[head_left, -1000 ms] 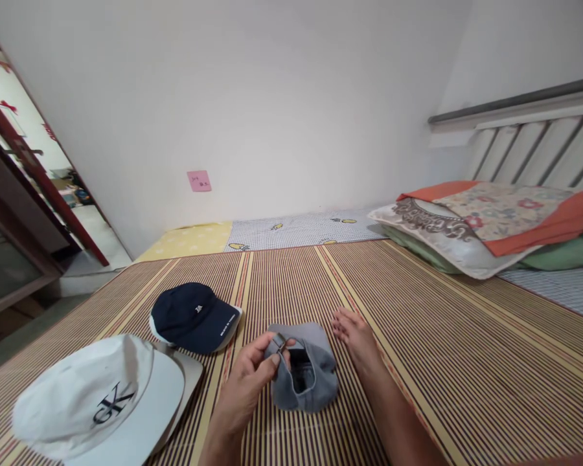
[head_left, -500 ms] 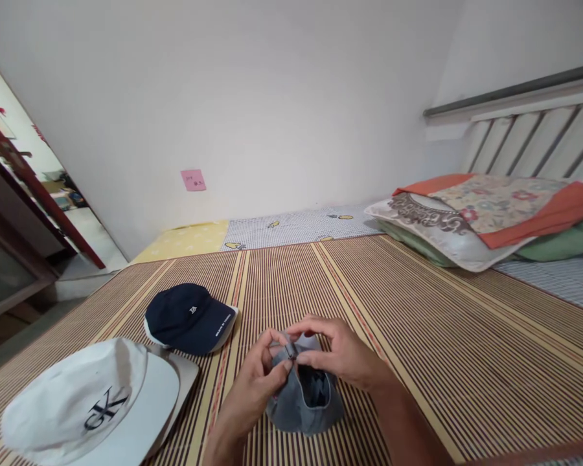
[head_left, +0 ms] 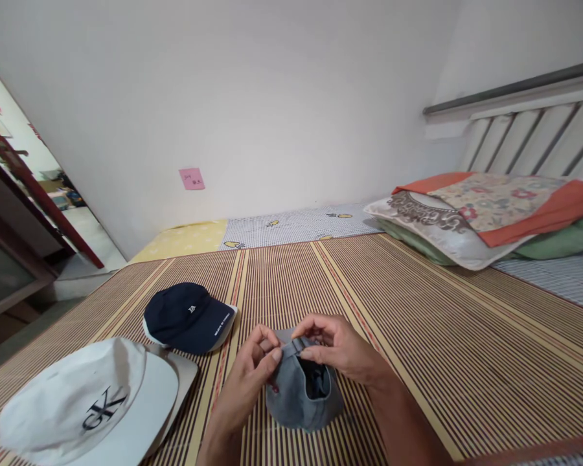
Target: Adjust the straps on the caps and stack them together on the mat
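Nearest the camera, both hands meet over a grey cap (head_left: 301,395) that sits on the striped bamboo mat (head_left: 418,323) of the bed. The left hand (head_left: 252,378) comes in from the lower left, its thumb and forefinger pinched on the cap's back strap at the near-left side. The right hand (head_left: 340,349) reaches in from the lower right, fingers curled and pinched on the same strap just beside the left fingertips, so the two hands nearly touch and both are clamped on the strap. The cap lies with its rear opening turned up and away from the camera, the dark inside showing through the gap below the strap; its crown bulges toward the camera. Which way its brim points cannot be told, since the brim is hidden under the crown and hands.

To the left, close to the lower edge, a white bucket hat (head_left: 92,401) with a dark logo rests on the mat. Just beyond it lies a navy cap (head_left: 187,317), crown up, its brim pointing right and toward the grey cap but well clear of it.

Farther back the mat ends at a checked sheet (head_left: 296,226). At the far right, pillows (head_left: 466,220) are stacked against a slatted headboard (head_left: 529,136). A pink sticky note (head_left: 192,178) is stuck on the white wall.
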Tool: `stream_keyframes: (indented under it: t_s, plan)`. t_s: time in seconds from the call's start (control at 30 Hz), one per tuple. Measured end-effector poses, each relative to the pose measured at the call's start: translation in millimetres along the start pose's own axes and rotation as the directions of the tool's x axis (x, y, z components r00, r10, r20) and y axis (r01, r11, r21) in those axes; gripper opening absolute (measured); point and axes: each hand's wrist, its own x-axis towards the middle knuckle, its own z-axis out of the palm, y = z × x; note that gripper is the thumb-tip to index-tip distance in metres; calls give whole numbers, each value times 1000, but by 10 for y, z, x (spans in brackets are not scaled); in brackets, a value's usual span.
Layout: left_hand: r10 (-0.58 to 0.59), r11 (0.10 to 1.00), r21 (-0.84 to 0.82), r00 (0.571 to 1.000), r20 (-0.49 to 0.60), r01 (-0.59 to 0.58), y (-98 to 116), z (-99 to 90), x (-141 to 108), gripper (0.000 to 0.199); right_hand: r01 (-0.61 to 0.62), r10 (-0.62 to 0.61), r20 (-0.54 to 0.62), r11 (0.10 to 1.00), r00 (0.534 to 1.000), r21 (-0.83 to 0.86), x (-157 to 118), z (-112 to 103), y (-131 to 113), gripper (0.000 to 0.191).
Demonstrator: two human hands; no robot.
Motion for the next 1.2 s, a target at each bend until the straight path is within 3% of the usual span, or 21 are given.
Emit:
stream_keyframes:
  t_s: [0.2, 0.5, 0.93, 1.2]
  plan:
    - [-15, 1000, 27, 998, 56, 13, 17, -3, -1, 33, 38, -38, 2, 999, 999, 7, 12, -42, 42, 18]
    - [-40, 999, 10, 998, -45, 40, -3, 86, 28, 34, 35, -35, 15, 999, 999, -38, -5, -44, 26, 21]
    - [-65, 996, -65, 994, -89, 59, 48, 162, 24, 34, 48, -45, 39, 994, 998, -101, -5, -25, -45, 20]
    - [-120, 993, -23, 980, -157, 118, -5, 184, 41, 42, 38, -35, 19, 973, 999, -229, -9, -7, -84, 19]
